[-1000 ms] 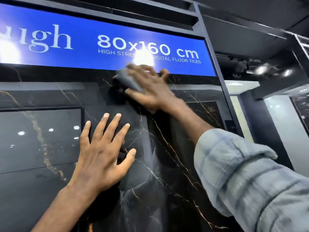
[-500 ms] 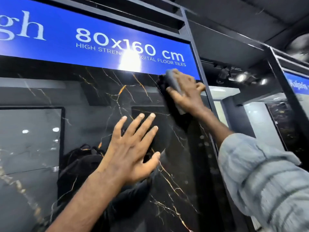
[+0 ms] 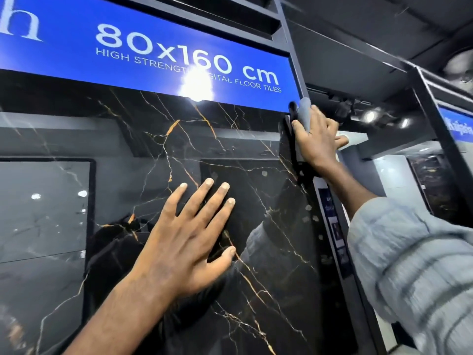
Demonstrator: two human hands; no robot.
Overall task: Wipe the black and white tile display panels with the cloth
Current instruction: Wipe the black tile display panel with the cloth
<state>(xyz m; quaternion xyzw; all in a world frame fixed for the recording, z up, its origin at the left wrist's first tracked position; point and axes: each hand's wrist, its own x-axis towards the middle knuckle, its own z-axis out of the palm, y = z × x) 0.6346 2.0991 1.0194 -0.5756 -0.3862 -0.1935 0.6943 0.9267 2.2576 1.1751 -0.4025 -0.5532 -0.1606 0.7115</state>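
Black tile panel (image 3: 256, 139): a glossy, upright black slab with gold and white veins. It fills most of the view and mirrors the showroom and the person's arm.
Blue sign (image 3: 153, 47): runs across just above the panel. White lettering reads "80x160 cm" over "HIGH STRENGTH DIGITAL FLOOR TILES", partly washed out by a bright glare (image 3: 195, 85) at its lower edge.
Sleeve (image 3: 409, 265): pale blue-grey checked cloth on the right arm, rolled up above the bare forearm and blurred at the lower right.
Frame post (image 3: 291, 42): a dark metal upright along the right end of the sign, above the panel's right edge.
Left hand (image 3: 184, 242): laid flat on the middle of the panel, fingers spread wide and straight, thumb out to the right, holding nothing.
Right hand (image 3: 317, 142): raised to the panel's upper right corner, just under the sign's end. Its fingers lie nearly straight over the cloth and press it to the surface, the thumb sticking out past the panel's edge.
Label strip (image 3: 335, 226): a narrow dark strip down the panel's right side, its print too small to read.
Cloth (image 3: 304, 111): grey, under the right hand at that top corner, touching the panel, with a fold showing above the fingertips.
Spotlights (image 3: 371, 116): bright lamps beyond the right hand.
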